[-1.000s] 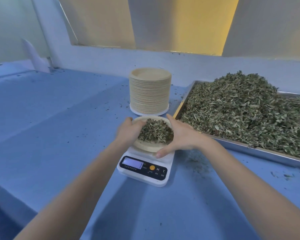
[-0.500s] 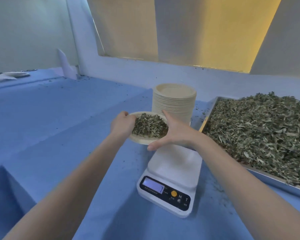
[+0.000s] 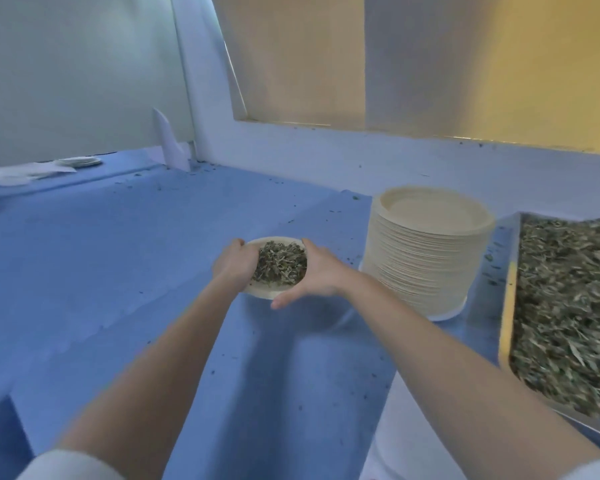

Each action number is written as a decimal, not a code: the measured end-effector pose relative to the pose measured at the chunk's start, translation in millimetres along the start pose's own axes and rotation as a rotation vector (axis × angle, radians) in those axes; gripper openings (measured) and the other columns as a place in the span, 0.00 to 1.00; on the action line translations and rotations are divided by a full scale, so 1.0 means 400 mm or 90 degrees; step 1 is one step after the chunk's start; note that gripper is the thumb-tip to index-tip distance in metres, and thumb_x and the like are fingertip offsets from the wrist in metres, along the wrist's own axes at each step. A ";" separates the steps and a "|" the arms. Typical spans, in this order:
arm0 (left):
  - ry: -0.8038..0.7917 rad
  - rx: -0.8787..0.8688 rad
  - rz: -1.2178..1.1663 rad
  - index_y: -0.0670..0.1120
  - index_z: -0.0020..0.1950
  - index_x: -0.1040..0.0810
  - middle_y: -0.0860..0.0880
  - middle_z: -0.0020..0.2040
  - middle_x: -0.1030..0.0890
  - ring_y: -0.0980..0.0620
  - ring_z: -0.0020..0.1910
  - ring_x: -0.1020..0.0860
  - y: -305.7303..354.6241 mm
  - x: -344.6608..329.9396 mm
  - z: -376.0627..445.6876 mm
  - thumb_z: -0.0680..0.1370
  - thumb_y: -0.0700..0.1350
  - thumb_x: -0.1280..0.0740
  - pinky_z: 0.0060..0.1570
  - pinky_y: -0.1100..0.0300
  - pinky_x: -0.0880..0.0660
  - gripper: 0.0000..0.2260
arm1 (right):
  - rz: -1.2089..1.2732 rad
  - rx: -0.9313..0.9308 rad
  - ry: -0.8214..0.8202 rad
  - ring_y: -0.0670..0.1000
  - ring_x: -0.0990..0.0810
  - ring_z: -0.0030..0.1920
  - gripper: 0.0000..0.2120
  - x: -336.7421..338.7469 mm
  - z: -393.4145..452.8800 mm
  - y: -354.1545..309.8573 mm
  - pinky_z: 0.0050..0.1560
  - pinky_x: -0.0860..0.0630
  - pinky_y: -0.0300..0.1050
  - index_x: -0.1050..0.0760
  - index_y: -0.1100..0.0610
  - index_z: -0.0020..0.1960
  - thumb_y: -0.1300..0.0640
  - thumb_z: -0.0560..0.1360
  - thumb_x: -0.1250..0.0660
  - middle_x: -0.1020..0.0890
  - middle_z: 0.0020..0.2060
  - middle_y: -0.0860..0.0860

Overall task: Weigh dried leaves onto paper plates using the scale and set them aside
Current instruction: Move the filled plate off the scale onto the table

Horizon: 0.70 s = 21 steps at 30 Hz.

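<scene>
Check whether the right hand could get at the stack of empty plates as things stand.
Probably not yet: the right hand and the left hand both hold the filled plate. The stack of empty plates stands just to its right, with nothing between them.

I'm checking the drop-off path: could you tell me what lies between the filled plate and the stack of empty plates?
Only the right hand, gripping the filled plate, then bare blue table before the stack, in the head view.
</scene>
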State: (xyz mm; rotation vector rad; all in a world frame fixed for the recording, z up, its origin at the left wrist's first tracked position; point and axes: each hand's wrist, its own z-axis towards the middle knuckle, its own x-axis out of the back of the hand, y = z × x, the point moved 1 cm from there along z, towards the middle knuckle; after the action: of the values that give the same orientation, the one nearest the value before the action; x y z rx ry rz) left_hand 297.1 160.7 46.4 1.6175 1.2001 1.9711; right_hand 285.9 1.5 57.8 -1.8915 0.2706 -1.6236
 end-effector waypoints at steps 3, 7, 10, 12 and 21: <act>-0.017 -0.001 0.029 0.45 0.71 0.32 0.43 0.69 0.29 0.42 0.68 0.32 -0.026 -0.035 0.068 0.80 0.47 0.45 0.65 0.55 0.36 0.19 | -0.007 -0.017 -0.004 0.55 0.37 0.68 0.60 -0.025 0.071 0.012 0.67 0.34 0.52 0.48 0.53 0.74 0.40 0.52 0.18 0.36 0.66 0.55; -0.035 0.000 0.017 0.43 0.69 0.31 0.42 0.70 0.30 0.43 0.68 0.33 -0.045 -0.077 0.147 0.81 0.47 0.47 0.65 0.55 0.38 0.19 | -0.023 -0.028 -0.009 0.56 0.40 0.70 0.64 -0.041 0.150 0.030 0.69 0.37 0.51 0.52 0.55 0.76 0.40 0.53 0.18 0.38 0.68 0.56; -0.054 -0.023 -0.009 0.41 0.66 0.29 0.42 0.69 0.29 0.44 0.68 0.32 -0.052 -0.105 0.192 0.82 0.48 0.49 0.66 0.54 0.38 0.19 | -0.019 -0.036 -0.015 0.56 0.43 0.72 0.64 -0.054 0.197 0.047 0.71 0.39 0.52 0.54 0.55 0.77 0.41 0.55 0.18 0.41 0.70 0.57; -0.044 -0.042 0.008 0.40 0.66 0.30 0.41 0.70 0.31 0.45 0.68 0.33 -0.052 -0.118 0.214 0.83 0.48 0.51 0.65 0.55 0.40 0.19 | -0.003 -0.039 -0.011 0.57 0.47 0.74 0.63 -0.065 0.219 0.057 0.72 0.42 0.54 0.56 0.55 0.77 0.42 0.56 0.19 0.44 0.73 0.58; 0.076 -0.125 0.061 0.39 0.68 0.33 0.42 0.70 0.33 0.46 0.69 0.36 0.002 -0.119 0.152 0.81 0.46 0.47 0.63 0.56 0.42 0.18 | 0.040 -0.010 0.055 0.55 0.52 0.76 0.61 -0.059 0.191 0.026 0.74 0.46 0.51 0.57 0.56 0.78 0.45 0.61 0.20 0.48 0.75 0.57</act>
State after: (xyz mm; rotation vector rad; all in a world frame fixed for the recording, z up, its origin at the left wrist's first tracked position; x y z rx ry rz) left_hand 367.6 151.3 16.5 1.5035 0.9494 2.1958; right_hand 355.6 30.4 28.6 -1.8095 0.3761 -1.6676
